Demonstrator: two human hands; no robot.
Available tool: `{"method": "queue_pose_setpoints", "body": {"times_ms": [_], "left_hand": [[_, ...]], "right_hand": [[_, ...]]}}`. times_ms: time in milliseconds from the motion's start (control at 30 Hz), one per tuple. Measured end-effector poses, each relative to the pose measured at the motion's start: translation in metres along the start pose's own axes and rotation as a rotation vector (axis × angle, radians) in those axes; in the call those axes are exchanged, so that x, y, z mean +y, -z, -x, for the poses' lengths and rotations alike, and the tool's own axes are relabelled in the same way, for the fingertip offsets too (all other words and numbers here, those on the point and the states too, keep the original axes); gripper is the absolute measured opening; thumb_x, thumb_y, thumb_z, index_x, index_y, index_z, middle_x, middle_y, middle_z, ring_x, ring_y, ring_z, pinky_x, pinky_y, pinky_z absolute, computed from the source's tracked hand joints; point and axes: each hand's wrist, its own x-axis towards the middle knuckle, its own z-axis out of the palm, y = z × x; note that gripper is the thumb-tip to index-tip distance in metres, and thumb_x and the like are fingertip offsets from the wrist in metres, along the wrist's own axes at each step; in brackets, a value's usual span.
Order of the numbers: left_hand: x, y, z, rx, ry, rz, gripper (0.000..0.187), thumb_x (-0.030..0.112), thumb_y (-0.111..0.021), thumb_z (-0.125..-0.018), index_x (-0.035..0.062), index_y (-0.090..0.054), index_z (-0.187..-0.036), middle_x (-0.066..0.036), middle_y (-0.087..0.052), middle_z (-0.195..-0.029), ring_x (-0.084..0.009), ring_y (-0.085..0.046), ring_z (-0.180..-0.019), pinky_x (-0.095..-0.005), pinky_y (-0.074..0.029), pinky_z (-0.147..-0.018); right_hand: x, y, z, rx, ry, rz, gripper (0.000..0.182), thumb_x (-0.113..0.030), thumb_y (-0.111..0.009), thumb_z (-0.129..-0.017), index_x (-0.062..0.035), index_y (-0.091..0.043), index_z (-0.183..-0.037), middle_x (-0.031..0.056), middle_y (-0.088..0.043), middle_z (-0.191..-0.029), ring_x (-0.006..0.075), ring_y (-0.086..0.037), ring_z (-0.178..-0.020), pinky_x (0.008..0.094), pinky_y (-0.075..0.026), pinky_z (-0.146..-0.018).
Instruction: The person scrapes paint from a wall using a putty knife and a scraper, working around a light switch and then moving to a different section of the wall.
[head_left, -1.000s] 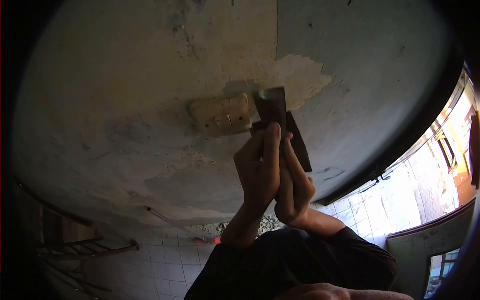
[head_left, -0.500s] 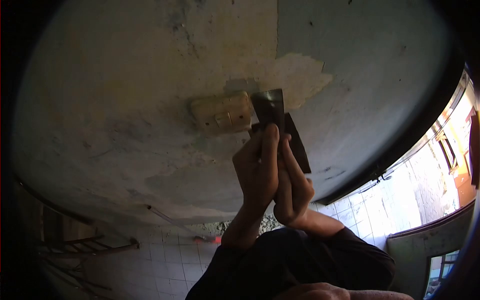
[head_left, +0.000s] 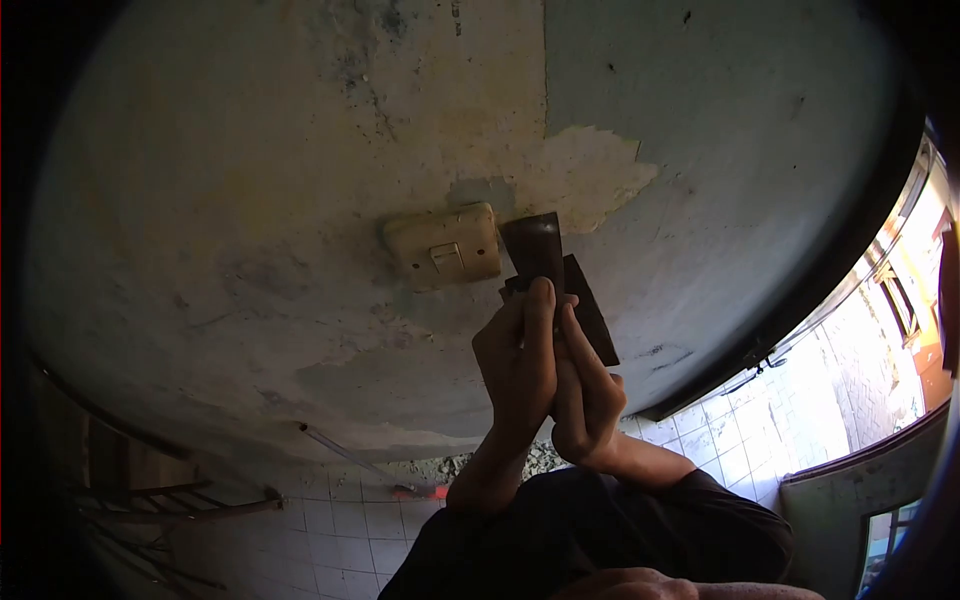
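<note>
My left hand (head_left: 518, 350) is closed round a scraper (head_left: 535, 245), its thumb along the tool and the flared metal blade pointing up. Pressed against it on the right, my right hand (head_left: 588, 390) holds a second, wider blade (head_left: 590, 315), which slants down to the right behind the fingers. Just left of the scraper's blade a yellowed light switch (head_left: 447, 250) sits on the wall. Peeled paint and a bare patch (head_left: 590, 175) show above the blades. The handles are mostly hidden in my fingers.
The stained wall (head_left: 250, 200) fills the view. Below left, a long tool with a red end (head_left: 430, 492) leans near debris (head_left: 545, 455) on the tiled floor (head_left: 330, 530). A wooden rack (head_left: 190, 510) stands at far left. A bright doorway (head_left: 850, 370) opens at the right.
The switch, wall and both hands with the blades appear slightly lower in the view. The scraper's blade has lost its bright glint and looks darker. Both hands keep their hold.
</note>
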Motion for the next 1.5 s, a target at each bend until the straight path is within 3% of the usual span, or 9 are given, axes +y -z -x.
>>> {"method": "queue_pose_setpoints", "body": {"times_ms": [333, 400, 667, 767, 933, 1033, 1233, 1333, 1500], "left_hand": [[0.007, -0.01, -0.003, -0.045, -0.018, -0.031, 0.037, 0.022, -0.058, -0.106, -0.0061, -0.074, -0.089, -0.008, -0.072, -0.077, -0.0085, -0.063, -0.07, -0.0262, -0.047, -0.064], [0.018, -0.01, -0.007, -0.065, 0.001, -0.009, 0.036, 0.022, -0.059, -0.106, -0.0059, -0.074, -0.088, -0.009, -0.073, -0.079, -0.0085, -0.063, -0.071, -0.0259, -0.048, -0.065], [0.014, -0.012, -0.01, -0.047, -0.024, -0.005, 0.035, 0.022, -0.06, -0.105, -0.0056, -0.073, -0.09, -0.009, -0.073, -0.077, -0.0068, -0.062, -0.07, -0.026, -0.047, -0.061], [0.016, -0.009, -0.012, -0.058, -0.041, -0.016, 0.033, 0.022, -0.061, -0.105, -0.005, -0.073, -0.091, -0.008, -0.072, -0.074, -0.0059, -0.061, -0.069, -0.026, -0.046, -0.06], [0.007, -0.013, -0.008, -0.018, -0.076, 0.03, 0.034, 0.022, -0.06, -0.105, -0.0059, -0.072, -0.09, -0.008, -0.072, -0.074, -0.0058, -0.06, -0.068, -0.0262, -0.045, -0.059], [0.018, -0.009, -0.012, -0.034, -0.02, 0.025, 0.035, 0.022, -0.06, -0.105, -0.0064, -0.073, -0.091, -0.01, -0.073, -0.077, -0.0064, -0.062, -0.07, -0.0258, -0.047, -0.061], [0.006, -0.008, -0.004, -0.032, -0.055, 0.015, 0.034, 0.023, -0.06, -0.105, -0.0043, -0.075, -0.092, -0.009, -0.074, -0.077, -0.0086, -0.065, -0.072, -0.0256, -0.049, -0.064], [0.029, -0.01, -0.02, -0.051, -0.155, -0.033, 0.034, 0.023, -0.06, -0.105, -0.0042, -0.075, -0.091, -0.009, -0.074, -0.078, -0.0084, -0.065, -0.072, -0.0259, -0.049, -0.064], [0.007, -0.006, -0.008, -0.046, -0.094, -0.018, 0.034, 0.023, -0.06, -0.105, -0.0052, -0.074, -0.092, -0.01, -0.074, -0.077, -0.0084, -0.064, -0.07, -0.0258, -0.048, -0.062]], "right_hand": [[0.0, 0.004, -0.002, 0.051, -0.085, -0.097, 0.049, 0.007, -0.044, -0.095, 0.0196, -0.043, -0.142, 0.0361, -0.058, -0.137, 0.0312, -0.073, -0.106, 0.0302, -0.058, -0.082], [-0.012, 0.008, -0.006, 0.021, -0.226, -0.203, 0.05, 0.0, -0.036, -0.099, 0.0205, -0.04, -0.144, 0.0399, -0.055, -0.136, 0.0349, -0.065, -0.12, 0.0323, -0.052, -0.098], [-0.002, 0.007, -0.009, 0.054, -0.027, -0.013, 0.051, 0.007, -0.044, -0.094, 0.0162, -0.044, -0.144, 0.0371, -0.063, -0.127, 0.0296, -0.073, -0.106, 0.0294, -0.057, -0.082], [-0.008, 0.008, -0.017, 0.02, -0.222, -0.254, 0.05, 0.006, -0.045, -0.094, 0.0182, -0.044, -0.142, 0.039, -0.057, -0.135, 0.0342, -0.067, -0.119, 0.032, -0.056, -0.09], [0.001, 0.005, -0.008, 0.003, -0.083, -0.11, 0.05, 0.001, -0.036, -0.1, 0.0179, -0.04, -0.146, 0.0383, -0.05, -0.143, 0.0322, -0.065, -0.122, 0.0317, -0.052, -0.098], [-0.02, 0.011, -0.02, -0.055, -0.358, -0.272, 0.051, 0.002, -0.037, -0.098, 0.0193, -0.039, -0.145, 0.0395, -0.048, -0.144, 0.035, -0.06, -0.128, 0.0342, -0.05, -0.103], [0.004, 0.003, -0.007, 0.036, -0.024, -0.031, 0.05, 0.008, -0.046, -0.095, 0.0167, -0.044, -0.144, 0.0351, -0.061, -0.132, 0.0273, -0.074, -0.103, 0.0271, -0.057, -0.079], [-0.02, 0.011, -0.024, -0.066, -0.314, -0.207, 0.05, 0.0, -0.038, -0.099, 0.0191, -0.04, -0.146, 0.0383, -0.056, -0.137, 0.0317, -0.065, -0.12, 0.0312, -0.053, -0.095], [-0.005, 0.008, -0.007, -0.023, -0.109, -0.072, 0.05, 0.001, -0.037, -0.099, 0.0195, -0.039, -0.145, 0.0392, -0.053, -0.14, 0.0305, -0.069, -0.113, 0.0302, -0.054, -0.091]]}}
